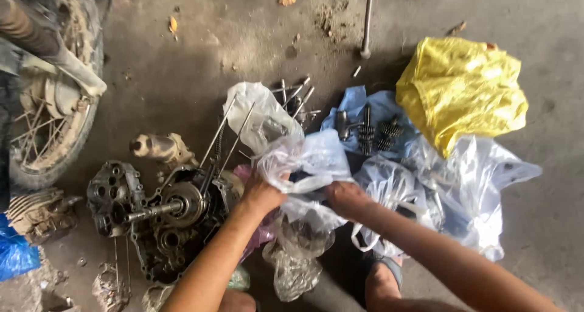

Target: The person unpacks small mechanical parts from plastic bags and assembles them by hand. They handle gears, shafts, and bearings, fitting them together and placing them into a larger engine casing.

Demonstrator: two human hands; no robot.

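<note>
A: Grip state?
B: Left hand (pixel 260 193) and right hand (pixel 345 197) both pinch a crinkled clear bag (pixel 307 160), frame centre.
A: Surroundings?
B: Greasy metal engine case (pixel 167 217) at 9 o'clock; yellow bag (pixel 459 87) at 2.

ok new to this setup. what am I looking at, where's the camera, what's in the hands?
One camera, worn on a person's head, looks down at their bare hands over a concrete floor. The left hand and right hand both grip a clear plastic bag. Left of them lies an opened, dirty engine case with long studs, and a spoked wheel beyond it. To the right, gear shafts rest on a blue bag, beside a yellow bag and more clear bags.
</note>
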